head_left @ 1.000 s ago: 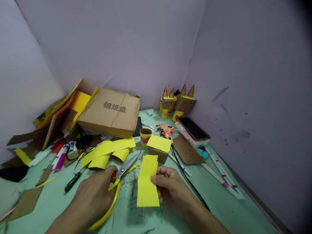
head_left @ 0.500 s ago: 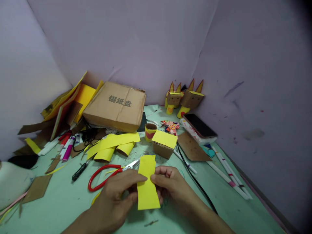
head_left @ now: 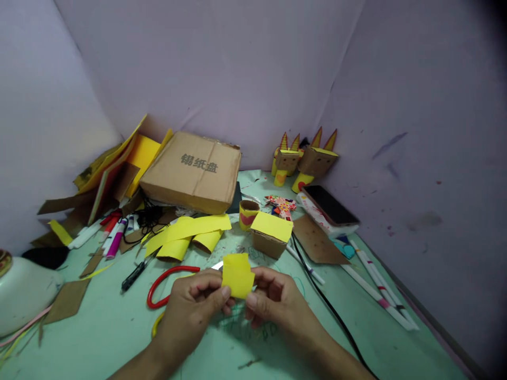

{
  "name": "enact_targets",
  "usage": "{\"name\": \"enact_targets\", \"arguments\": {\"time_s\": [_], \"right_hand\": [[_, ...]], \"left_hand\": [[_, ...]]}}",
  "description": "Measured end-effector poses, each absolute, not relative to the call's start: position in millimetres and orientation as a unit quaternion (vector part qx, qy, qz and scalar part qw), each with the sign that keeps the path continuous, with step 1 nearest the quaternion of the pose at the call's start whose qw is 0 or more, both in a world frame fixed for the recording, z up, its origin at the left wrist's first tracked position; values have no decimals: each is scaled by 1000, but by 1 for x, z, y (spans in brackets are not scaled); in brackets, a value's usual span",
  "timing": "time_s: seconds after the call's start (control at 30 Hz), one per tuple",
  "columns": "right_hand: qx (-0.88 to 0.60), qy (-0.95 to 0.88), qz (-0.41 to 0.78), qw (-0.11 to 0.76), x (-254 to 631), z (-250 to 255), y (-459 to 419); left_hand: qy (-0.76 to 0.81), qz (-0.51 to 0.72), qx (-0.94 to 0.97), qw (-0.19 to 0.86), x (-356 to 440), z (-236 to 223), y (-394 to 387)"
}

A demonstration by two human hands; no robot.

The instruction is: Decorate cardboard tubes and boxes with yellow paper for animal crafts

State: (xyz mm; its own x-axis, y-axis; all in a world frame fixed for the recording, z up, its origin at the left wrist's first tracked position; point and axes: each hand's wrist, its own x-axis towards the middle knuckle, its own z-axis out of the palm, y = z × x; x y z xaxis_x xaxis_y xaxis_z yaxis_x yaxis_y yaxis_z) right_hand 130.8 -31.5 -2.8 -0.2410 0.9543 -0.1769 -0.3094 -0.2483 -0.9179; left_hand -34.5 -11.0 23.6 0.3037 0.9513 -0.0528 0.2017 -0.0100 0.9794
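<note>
A small yellow piece of paper, doubled over into a near-square, is held above the table between my two hands. My left hand pinches its lower left corner between thumb and fingers. At its right edge, my right hand grips it with curled fingers and the thumb in front. Red-handled scissors lie just left of the paper, partly hidden by my left hand. Behind the paper stands a small cardboard box with a yellow top. Beside that box is a yellow-wrapped cardboard tube.
A large cardboard box leans at the back, with yellow sheets left of it. Yellow strips rest on tubes. Several markers and a craft knife lie left. Right are a phone, a black cable and eared cardboard figures.
The long yellow strip is now folded over, so it looks about half as long. Both hands have shifted their hold onto its lower corners. The view has turned slightly left.
</note>
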Motion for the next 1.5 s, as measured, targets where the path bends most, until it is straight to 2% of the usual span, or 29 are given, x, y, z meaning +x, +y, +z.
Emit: {"name": "enact_targets", "arguments": {"time_s": [0.17, 0.37, 0.53, 0.83, 1.03, 1.3, 1.5], "right_hand": [[-506, -397, 610, 462, 125, -7, -30], [-550, -408, 558, 469, 124, -7, -30], [-547, -409, 560, 469, 123, -6, -30], [-510, -392, 587, 491, 122, -7, -31], [-506, -343, 608, 507, 121, -5, -28], [-511, -341, 592, 522, 120, -7, -28], [-505, -342, 605, 512, 122, -11, -27]], "left_hand": [[464, 350, 610, 538, -34, 18, -13], [473, 376, 477, 638, -32, 7, -12], [504, 288, 516, 630, -27, 7, -11], [478, 338, 473, 659, -20, 10, -12], [457, 353, 443, 686, -23, -4, -9], [482, 288, 466, 684, -25, 0, -12], [477, 335, 422, 695, -23, -3, -11]]}}
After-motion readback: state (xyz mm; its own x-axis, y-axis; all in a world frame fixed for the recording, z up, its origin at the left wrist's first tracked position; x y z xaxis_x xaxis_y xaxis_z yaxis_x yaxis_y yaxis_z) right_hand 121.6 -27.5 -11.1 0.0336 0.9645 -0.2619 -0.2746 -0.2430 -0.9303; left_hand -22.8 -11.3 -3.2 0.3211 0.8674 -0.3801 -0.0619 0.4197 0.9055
